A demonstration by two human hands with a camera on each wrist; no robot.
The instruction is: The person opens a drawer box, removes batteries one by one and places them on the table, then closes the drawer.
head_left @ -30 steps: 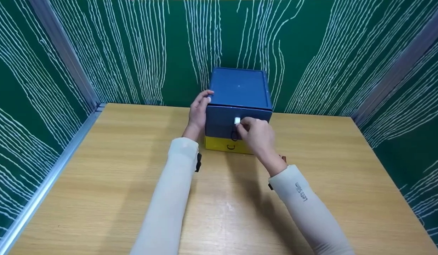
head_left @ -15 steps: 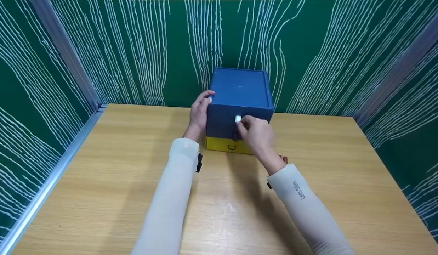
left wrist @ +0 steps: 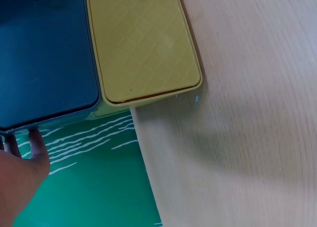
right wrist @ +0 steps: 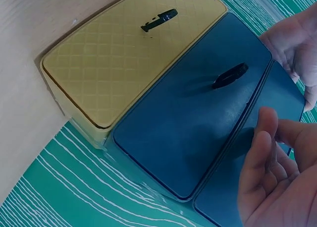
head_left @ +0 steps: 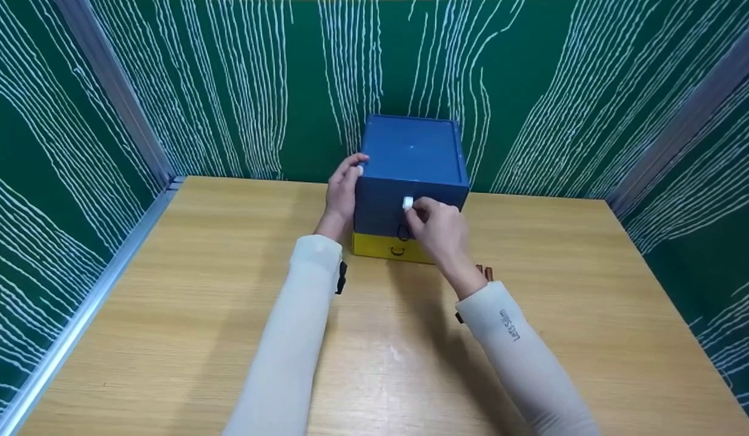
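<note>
While the drawer cabinet (head_left: 413, 145) gets braced by a relaxed left hand (head_left: 341, 192), top blue drawer (head_left: 380, 197), seemingly pinched by right hand (head_left: 439, 227), is best slid straight.

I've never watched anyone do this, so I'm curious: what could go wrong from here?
The right hand pinches a small white piece at the blue front, so its fingertips could slip off. The left hand touches the side near the front corner; its fingers might get nipped if that front opened and shut. Pushed hard, the drawer stack could perhaps slide back toward the green wall.
</note>
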